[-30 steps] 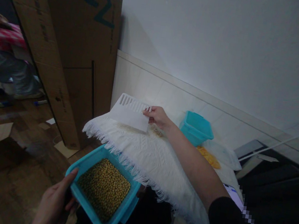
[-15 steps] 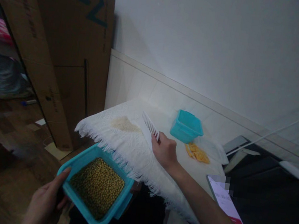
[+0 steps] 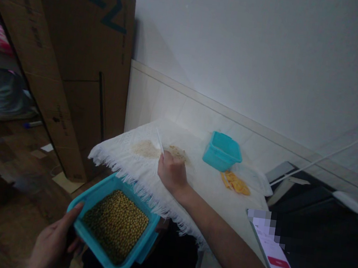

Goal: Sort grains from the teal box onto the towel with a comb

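My left hand [image 3: 53, 247] grips the near left side of a teal container [image 3: 144, 246] full of yellow-green beans [image 3: 116, 224], held below the table's front edge. My right hand [image 3: 171, 171] is closed on a thin white slotted scraper [image 3: 159, 141], seen edge-on and standing upright on the white fringed cloth [image 3: 147, 171]. Two small tan piles of grain [image 3: 146, 148] lie on the cloth on either side of the scraper.
A second, smaller teal container [image 3: 222, 151] stands at the back of the table beside orange pieces [image 3: 236, 184] on a white sheet. A phone [image 3: 274, 248] lies at the right. A tall cardboard box [image 3: 74, 54] stands to the left on a wooden floor.
My right hand pulled the white scraper back from the far side of the cloth, turned it edge-on and set it between the grain piles. The left hand holds the bean container in the same spot.
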Demonstrator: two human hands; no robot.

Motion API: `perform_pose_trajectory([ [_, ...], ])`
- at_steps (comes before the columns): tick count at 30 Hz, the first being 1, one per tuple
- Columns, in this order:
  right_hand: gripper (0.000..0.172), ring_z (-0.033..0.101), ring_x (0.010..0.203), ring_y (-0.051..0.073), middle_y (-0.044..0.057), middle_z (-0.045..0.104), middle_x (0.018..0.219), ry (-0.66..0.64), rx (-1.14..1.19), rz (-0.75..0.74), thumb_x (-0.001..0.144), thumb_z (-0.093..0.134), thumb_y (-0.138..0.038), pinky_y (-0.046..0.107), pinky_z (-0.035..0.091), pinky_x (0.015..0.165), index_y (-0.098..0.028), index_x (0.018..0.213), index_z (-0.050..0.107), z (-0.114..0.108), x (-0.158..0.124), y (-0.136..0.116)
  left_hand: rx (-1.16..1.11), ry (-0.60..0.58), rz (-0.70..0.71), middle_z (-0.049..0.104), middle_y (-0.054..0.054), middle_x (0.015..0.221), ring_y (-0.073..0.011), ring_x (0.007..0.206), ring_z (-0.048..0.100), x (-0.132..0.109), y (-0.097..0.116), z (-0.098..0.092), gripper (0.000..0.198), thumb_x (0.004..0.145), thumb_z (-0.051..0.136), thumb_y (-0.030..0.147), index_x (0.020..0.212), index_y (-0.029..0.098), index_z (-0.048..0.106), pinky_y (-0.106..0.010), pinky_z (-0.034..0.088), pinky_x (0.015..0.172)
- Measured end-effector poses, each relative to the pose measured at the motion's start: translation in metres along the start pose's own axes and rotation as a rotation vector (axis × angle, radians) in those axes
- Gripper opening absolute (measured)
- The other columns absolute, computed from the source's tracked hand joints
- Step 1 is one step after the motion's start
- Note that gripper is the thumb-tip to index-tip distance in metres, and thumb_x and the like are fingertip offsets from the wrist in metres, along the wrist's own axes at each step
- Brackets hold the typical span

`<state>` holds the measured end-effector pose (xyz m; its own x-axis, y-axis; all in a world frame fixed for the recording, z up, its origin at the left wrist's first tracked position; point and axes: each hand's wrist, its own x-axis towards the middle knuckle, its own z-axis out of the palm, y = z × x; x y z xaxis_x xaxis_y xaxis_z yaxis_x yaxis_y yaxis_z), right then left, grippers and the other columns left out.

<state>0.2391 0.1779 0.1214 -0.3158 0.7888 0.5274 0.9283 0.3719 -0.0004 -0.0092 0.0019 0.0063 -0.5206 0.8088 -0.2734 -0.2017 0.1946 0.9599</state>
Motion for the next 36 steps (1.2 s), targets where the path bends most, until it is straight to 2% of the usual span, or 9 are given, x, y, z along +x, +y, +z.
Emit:
perform_pose_trajectory([
  [4, 0.014, 0.082, 0.073, 0.026, 0.014, 0.083, 0.079, -0.016, 0.026, 0.028, 0.104, 0.065, -0.009, 0.029, 0.05, 0.063, -0.013, 0.1, 0.078, -0.008, 0.013, -0.003, -0.03, -0.029, -0.074, 0.04, 0.006, 0.044, -0.0148, 0.04, 0.041, -0.001, 0.003, 0.003, 0.064, 0.084, 0.081, 0.077, 0.053, 0.031, 0.049, -0.029, 0.041, 0.038],
  [9, 0.017, 0.079, 0.071, 0.022, 0.009, 0.081, 0.077, 0.172, 0.082, 0.056, 0.107, 0.063, -0.015, 0.027, 0.048, 0.065, -0.017, 0.097, 0.077, -0.024, 0.0, 0.036, 0.009, -0.014, -0.07, 0.038, 0.004, 0.04, -0.0153, 0.039, 0.04, -0.002, 0.004, -0.001, 0.067, 0.089, 0.076, 0.076, 0.051, 0.032, 0.045, -0.03, 0.042, 0.039],
  [13, 0.017, 0.077, 0.066, 0.022, 0.008, 0.08, 0.075, 0.204, 0.066, 0.003, 0.105, 0.061, -0.013, 0.027, 0.048, 0.062, -0.017, 0.099, 0.077, -0.02, -0.023, 0.052, 0.035, -0.034, -0.027, 0.053, 0.003, 0.048, -0.0163, 0.044, 0.048, -0.001, 0.006, -0.006, 0.048, 0.082, 0.085, 0.064, 0.061, 0.03, 0.059, -0.029, 0.046, 0.042],
  [18, 0.018, 0.079, 0.069, 0.025, 0.01, 0.08, 0.075, 0.084, 0.015, 0.006, 0.105, 0.062, -0.012, 0.029, 0.052, 0.063, -0.016, 0.097, 0.077, -0.008, -0.019, 0.027, -0.053, 0.016, -0.084, 0.039, 0.006, 0.045, -0.0142, 0.041, 0.039, -0.005, 0.011, 0.004, 0.063, 0.081, 0.084, 0.074, 0.055, 0.031, 0.046, -0.029, 0.039, 0.038],
  [23, 0.018, 0.082, 0.077, 0.027, 0.015, 0.083, 0.082, -0.048, 0.041, 0.068, 0.106, 0.062, -0.011, 0.03, 0.054, 0.066, -0.013, 0.099, 0.078, -0.008, 0.005, -0.008, -0.091, 0.048, -0.139, 0.042, 0.007, 0.049, -0.0129, 0.043, 0.04, -0.006, 0.015, 0.007, 0.059, 0.078, 0.089, 0.073, 0.061, 0.028, 0.055, -0.027, 0.037, 0.038],
  [26, 0.016, 0.084, 0.082, 0.027, 0.014, 0.084, 0.084, -0.033, 0.122, 0.143, 0.106, 0.063, -0.013, 0.03, 0.054, 0.071, -0.015, 0.099, 0.078, -0.012, 0.013, -0.007, -0.083, 0.041, -0.14, 0.042, 0.007, 0.048, -0.0124, 0.042, 0.04, -0.007, 0.016, 0.005, 0.059, 0.078, 0.089, 0.073, 0.06, 0.028, 0.056, -0.026, 0.038, 0.039],
  [29, 0.013, 0.084, 0.084, 0.028, 0.012, 0.084, 0.086, 0.069, 0.284, 0.288, 0.103, 0.069, -0.021, 0.032, 0.056, 0.076, -0.02, 0.09, 0.072, -0.021, 0.019, 0.019, -0.1, 0.017, -0.147, 0.038, 0.006, 0.043, -0.0114, 0.04, 0.037, -0.01, 0.017, 0.006, 0.068, 0.079, 0.087, 0.077, 0.051, 0.028, 0.048, -0.026, 0.038, 0.038],
  [32, 0.014, 0.083, 0.084, 0.028, 0.007, 0.085, 0.09, 0.163, 0.658, 0.416, 0.093, 0.078, -0.031, 0.034, 0.061, 0.076, -0.024, 0.097, 0.067, -0.031, 0.027, 0.058, -0.077, 0.0, -0.11, 0.038, 0.005, 0.04, -0.0128, 0.038, 0.039, -0.013, 0.019, 0.011, 0.069, 0.085, 0.082, 0.076, 0.048, 0.03, 0.046, -0.027, 0.04, 0.038],
  [36, 0.051, 0.08, 0.072, 0.026, -0.001, 0.083, 0.082, -0.09, 1.167, 0.47, 0.072, 0.097, -0.046, 0.034, 0.063, 0.063, -0.028, 0.103, 0.061, -0.035, 0.041, 0.094, -0.031, -0.001, -0.039, 0.037, 0.004, 0.038, -0.0138, 0.035, 0.038, -0.014, 0.02, 0.012, 0.07, 0.087, 0.078, 0.078, 0.047, 0.031, 0.046, -0.029, 0.04, 0.036],
])
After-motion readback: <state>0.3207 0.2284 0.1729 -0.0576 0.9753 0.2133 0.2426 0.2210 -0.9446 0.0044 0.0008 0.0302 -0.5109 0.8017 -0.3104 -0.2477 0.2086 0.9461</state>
